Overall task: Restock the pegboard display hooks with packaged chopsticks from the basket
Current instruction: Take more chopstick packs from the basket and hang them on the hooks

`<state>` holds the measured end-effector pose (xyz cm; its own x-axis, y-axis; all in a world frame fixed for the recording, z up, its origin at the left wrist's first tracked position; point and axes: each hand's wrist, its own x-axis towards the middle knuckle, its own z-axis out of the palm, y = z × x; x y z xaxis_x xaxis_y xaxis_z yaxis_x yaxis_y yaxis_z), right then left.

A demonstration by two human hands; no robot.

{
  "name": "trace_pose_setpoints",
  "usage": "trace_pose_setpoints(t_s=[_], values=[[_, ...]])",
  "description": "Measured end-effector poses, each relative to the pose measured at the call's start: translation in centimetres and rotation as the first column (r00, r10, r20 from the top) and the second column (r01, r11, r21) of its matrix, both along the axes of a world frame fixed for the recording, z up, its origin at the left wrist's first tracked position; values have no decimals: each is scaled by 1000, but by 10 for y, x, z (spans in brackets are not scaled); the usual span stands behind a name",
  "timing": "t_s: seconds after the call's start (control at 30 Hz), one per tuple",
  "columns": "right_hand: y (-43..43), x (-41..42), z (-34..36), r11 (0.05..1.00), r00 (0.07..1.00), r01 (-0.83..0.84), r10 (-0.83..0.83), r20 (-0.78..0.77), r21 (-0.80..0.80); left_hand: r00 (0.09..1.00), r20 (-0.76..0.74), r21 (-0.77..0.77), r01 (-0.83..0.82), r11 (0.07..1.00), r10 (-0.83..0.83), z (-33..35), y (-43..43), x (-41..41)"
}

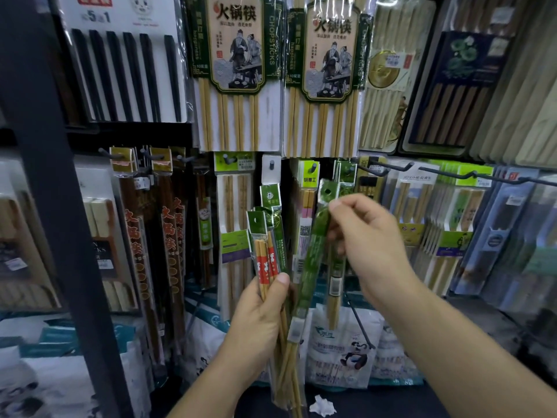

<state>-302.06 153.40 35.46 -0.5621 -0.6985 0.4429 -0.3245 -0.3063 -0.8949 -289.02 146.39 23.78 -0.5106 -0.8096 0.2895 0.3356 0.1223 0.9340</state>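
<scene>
While the right hand (370,245) pinches one green pack (313,251) just below the display hook (313,168), the left hand (259,315), lower still, clasps a spare bundle (268,254); packs probably light, stiff inside slippery film; best gripped near the header hole.

Your left hand (259,315) grips a bundle of clear-wrapped bamboo chopsticks (266,257), upright; your right hand (367,239) pinches one green-sleeved pack (313,251).

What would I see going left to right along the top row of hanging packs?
Black chopsticks pack, first hot-pot chopsticks pack, second hot-pot chopsticks pack, pale chopsticks pack with a gold round label, dark blue pack of brown chopsticks.
</scene>
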Motion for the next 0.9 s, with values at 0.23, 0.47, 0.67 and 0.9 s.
trace_pose_setpoints(t_s=[0.23,0.47,0.67,0.9], values=[[-11,-29,23,980,982,185,-183,39,-74,995,-42,60,92,994,-90,4,2,1],[-20,-38,21,972,973,229,-226,42,-61,995,-17,67,101,993,-100,4,2,0],[-22,-42,22,962,965,263,-263,0,-72,996,-8,72,92,993,-92,5,3,1],[-27,-45,15,954,951,297,-300,-74,-41,996,12,66,84,994,-85,4,3,1]])
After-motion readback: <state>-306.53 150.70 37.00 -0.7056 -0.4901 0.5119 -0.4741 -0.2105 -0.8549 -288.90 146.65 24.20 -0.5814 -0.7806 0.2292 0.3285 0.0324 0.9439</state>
